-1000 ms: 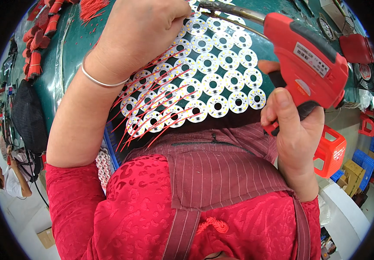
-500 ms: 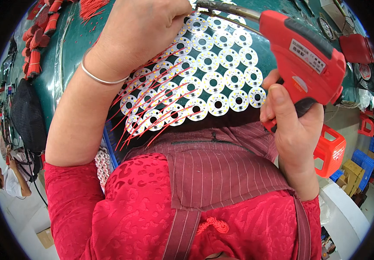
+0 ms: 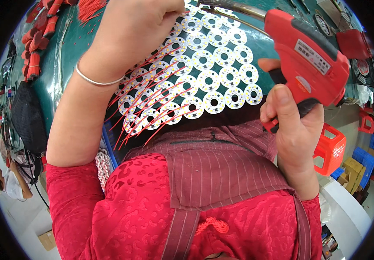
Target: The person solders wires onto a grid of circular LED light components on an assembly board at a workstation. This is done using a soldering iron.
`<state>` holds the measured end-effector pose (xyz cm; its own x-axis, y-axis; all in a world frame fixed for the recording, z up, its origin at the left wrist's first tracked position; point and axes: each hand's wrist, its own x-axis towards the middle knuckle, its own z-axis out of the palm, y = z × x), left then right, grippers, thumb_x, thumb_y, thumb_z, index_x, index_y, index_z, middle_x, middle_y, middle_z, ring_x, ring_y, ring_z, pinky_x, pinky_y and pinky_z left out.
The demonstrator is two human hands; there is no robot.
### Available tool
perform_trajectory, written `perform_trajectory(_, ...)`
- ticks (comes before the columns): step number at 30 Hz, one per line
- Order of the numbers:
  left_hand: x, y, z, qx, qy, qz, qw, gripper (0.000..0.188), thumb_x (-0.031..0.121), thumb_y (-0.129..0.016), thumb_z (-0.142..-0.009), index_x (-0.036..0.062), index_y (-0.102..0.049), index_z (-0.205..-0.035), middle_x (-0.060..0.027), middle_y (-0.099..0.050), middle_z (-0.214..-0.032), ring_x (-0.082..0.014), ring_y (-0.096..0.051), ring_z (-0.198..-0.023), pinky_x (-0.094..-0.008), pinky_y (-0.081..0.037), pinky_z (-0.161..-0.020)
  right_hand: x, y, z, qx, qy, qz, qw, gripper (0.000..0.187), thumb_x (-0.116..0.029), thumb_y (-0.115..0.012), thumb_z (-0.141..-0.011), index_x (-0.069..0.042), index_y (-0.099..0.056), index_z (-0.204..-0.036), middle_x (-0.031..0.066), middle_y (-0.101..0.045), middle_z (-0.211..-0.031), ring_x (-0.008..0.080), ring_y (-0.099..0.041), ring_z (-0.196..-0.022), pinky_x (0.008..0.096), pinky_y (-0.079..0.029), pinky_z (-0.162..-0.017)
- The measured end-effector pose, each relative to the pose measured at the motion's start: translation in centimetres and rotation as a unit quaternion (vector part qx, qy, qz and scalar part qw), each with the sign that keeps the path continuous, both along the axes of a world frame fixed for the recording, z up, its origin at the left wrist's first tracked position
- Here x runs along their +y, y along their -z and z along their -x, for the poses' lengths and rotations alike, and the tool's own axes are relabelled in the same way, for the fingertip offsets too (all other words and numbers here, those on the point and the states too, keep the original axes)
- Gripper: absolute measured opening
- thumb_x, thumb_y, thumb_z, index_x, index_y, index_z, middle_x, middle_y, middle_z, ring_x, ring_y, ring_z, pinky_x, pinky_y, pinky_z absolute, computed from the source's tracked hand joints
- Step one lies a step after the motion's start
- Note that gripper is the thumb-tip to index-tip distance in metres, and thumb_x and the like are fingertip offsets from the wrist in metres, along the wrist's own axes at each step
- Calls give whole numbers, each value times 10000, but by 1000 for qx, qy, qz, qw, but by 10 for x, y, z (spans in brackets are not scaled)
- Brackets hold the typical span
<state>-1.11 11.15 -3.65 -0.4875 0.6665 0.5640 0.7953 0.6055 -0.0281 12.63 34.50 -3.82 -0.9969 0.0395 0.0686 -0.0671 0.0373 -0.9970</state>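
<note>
My right hand (image 3: 293, 106) is wrapped round the grip of a red and black soldering gun (image 3: 306, 56). Its forefinger stretches out past the black trigger. The gun's metal tip points left, close to the fingertips of my left hand (image 3: 146, 26). Those fingers are pinched together over the far end of the board panel, and a bit of red wire (image 3: 186, 12) shows at their tips. Below them lies a panel of white ring-shaped LED boards (image 3: 208, 81), joined in rows. Thin red wires (image 3: 163, 97) lie slantwise across its left rows.
A green work surface (image 3: 59, 60) carries the panel. Bundles of red wire (image 3: 34, 63) lie at the far left, with loose red wires (image 3: 91, 9) nearby. A black bag (image 3: 27, 110) hangs left; a red stool (image 3: 329, 149) stands right. Another person (image 3: 13, 180) is at far left.
The soldering gun has shifted slightly right, and my right forefinger has straightened away from the trigger. My left hand and the panel have moved a little left and up in view.
</note>
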Motion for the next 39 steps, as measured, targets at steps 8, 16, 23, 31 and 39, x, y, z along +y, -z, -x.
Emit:
perform_trajectory(8,-5,-26,-13,-12,8,-57,998,136,-41,-729,-649,62,-683,-725,-61,-593,-691,-249,-567,-701,-357,-427,-708,1,-2,-7,11,11,7,1000,323,-139,-562,-967,46,-503,-1226,197,-606,-1213,66,-500,-616,234,-461,-536)
perform_trajectory(16,-2,-25,-15,37,68,-60,995,150,-52,-719,-640,62,-654,-712,-52,-538,-656,-230,-554,-683,-391,-433,-790,4,-3,-14,8,6,-4,1000,326,-142,-556,-971,54,-501,-1227,201,-600,-1231,68,-493,-604,237,-459,-530)
perform_trajectory(23,2,-6,-17,-5,3,31,999,88,47,-699,-702,111,-638,-695,-50,-558,-670,-274,-600,-736,-485,-451,-911,0,-3,-17,1,16,12,1000,309,-132,-559,-972,59,-513,-1211,176,-641,-1088,84,-494,-591,251,-457,-519)
perform_trajectory(31,1,-3,-14,-16,-6,19,1000,97,61,-703,-713,107,-627,-673,-53,-558,-660,-277,-606,-733,-487,-455,-904,3,2,-19,-10,0,7,1000,261,-108,-560,-971,52,-536,-1175,90,-588,-799,96,-503,-582,265,-460,-508)
perform_trajectory(39,0,-4,-15,-14,-8,31,999,91,79,-716,-725,108,-645,-676,-52,-559,-661,-276,-602,-731,-496,-453,-914,4,11,-18,-1,-20,47,999,225,-77,-615,-943,24,-581,-1141,122,-640,-1084,57,-525,-626,219,-468,-535)
